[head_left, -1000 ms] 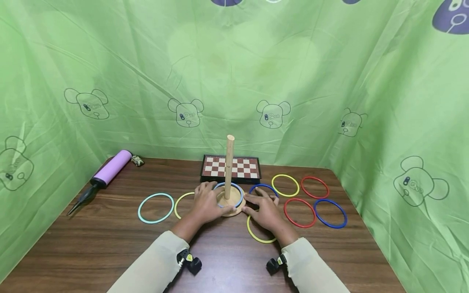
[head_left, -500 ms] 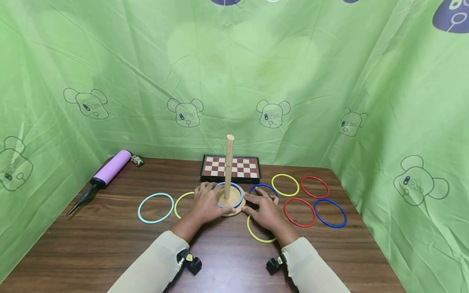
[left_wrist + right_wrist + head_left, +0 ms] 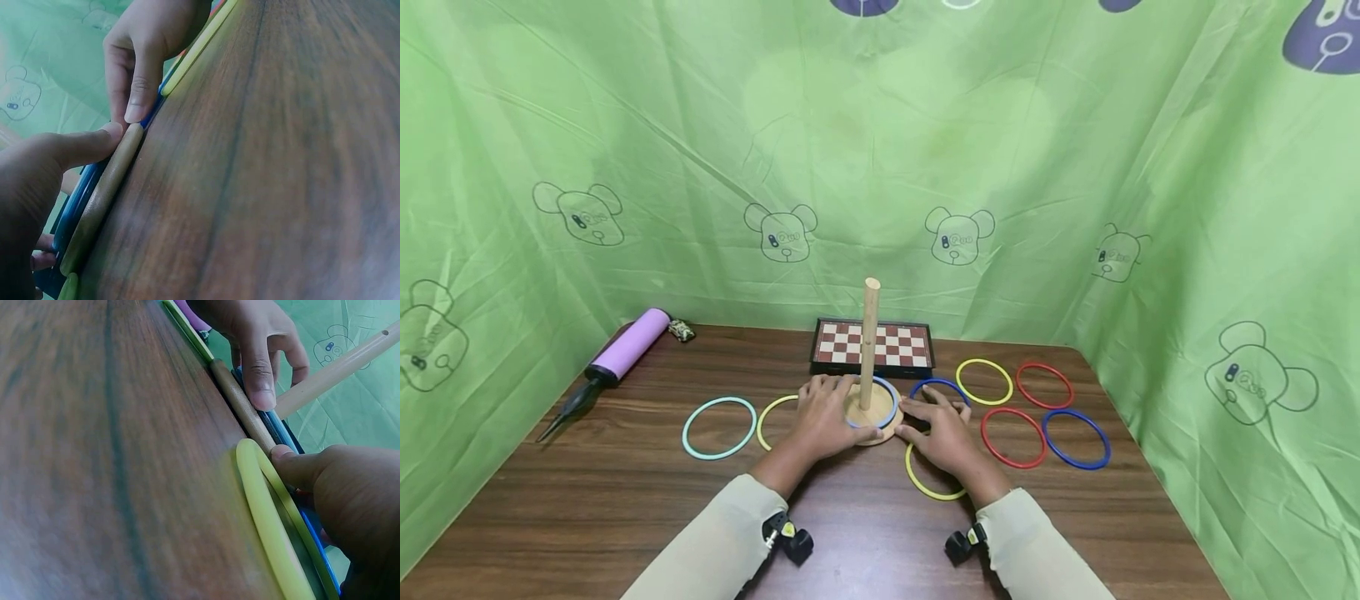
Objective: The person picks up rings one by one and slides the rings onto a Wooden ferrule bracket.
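1. At the centre of the head frame, a light blue ring (image 3: 896,404) lies flat over a round wooden base (image 3: 880,412), encircling the foot of a wooden peg (image 3: 868,350).
2. The relation that counts most, I judge, is ring around peg: the peg's long axis stands upright, rising toward the upper middle of the frame (its top is bare), so the ring's only free path off or down would run along that axis.
3. Just left of centre, the left hand (image 3: 823,418) holds the ring's left side, its grip spanning from fingers at the far edge to a thumb at the near edge.
4. Just right of centre, the right hand (image 3: 943,433) touches the base's right rim with thumb and forefinger; whether that grip pinches the rim, I cannot tell.
5. Between the two grips, then, lies the ring: to the right of the left grip and touching it, to the left of the right one. The left hand is the nearer (the right wrist view shows its thumb tip resting on the blue edge).
6. Below and right of centre, a yellow ring (image 3: 262,512) on the bench (image 3: 850,517) passes under the right hand; behind the peg, toward the upper middle, sits a checkered board (image 3: 904,343).
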Motion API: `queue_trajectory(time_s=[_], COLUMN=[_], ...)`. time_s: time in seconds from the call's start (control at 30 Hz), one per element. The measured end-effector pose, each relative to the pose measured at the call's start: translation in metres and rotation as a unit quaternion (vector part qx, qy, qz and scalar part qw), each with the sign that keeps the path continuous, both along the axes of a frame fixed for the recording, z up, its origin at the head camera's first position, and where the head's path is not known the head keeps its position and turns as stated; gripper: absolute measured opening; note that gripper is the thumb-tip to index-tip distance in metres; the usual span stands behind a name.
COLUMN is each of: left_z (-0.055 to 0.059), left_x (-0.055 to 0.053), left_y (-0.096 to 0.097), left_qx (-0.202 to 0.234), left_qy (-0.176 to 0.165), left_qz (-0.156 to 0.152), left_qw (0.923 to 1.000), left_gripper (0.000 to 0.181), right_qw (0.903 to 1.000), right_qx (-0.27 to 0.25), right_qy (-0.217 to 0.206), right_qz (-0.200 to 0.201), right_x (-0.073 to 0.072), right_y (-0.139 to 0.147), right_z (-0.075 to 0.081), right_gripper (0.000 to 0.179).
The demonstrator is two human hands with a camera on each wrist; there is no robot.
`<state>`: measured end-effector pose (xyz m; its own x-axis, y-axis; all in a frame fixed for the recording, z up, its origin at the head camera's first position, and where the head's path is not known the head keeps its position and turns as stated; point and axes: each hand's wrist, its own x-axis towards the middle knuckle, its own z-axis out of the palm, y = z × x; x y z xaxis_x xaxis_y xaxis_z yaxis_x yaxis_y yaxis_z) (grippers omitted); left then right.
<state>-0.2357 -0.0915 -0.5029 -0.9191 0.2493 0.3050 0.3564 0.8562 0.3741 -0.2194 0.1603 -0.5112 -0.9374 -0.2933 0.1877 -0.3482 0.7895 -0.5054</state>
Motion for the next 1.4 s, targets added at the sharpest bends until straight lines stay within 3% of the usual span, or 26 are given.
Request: queue_trajectory(time_s=[0.33, 0.53, 0.8, 1.1, 1.4], left_z=[0.003, 0.012, 0.021, 0.019, 0.01], left_x=[0.001, 0.002, 0.011, 0.022, 0.028], left_y=[-0.005, -0.022, -0.055, -0.089, -0.104], left_qx=[-0.015, -0.045, -0.073, -0.125, -0.119], left_qy=[0.005, 0.019, 0.006, -0.013, -0.056], left_qz=[0.014, 0.022, 0.023, 0.015, 0.006], left_qw=[0.9998, 0.9986, 0.997, 0.992, 0.9913], left_gripper=[0.123, 0.118, 0.119, 0.117, 0.116], right_qw=[1.0, 1.0, 1.0, 0.9999, 0.9999], right_qx=[-0.003, 0.003, -0.001, -0.003, -0.004], right_qy=[0.002, 0.0, -0.003, -0.01, -0.011], right_qz=[0.001, -0.002, -0.002, -0.002, 0.0], right_x=[-0.001, -0.001, -0.001, 0.001, 0.0], right_y=[-0.001, -0.003, -0.002, -0.001, 0.0], right_z=[-0.001, -0.002, -0.001, -0.002, -0.002], right_gripper=[0.046, 0.047, 0.046, 0.046, 0.047])
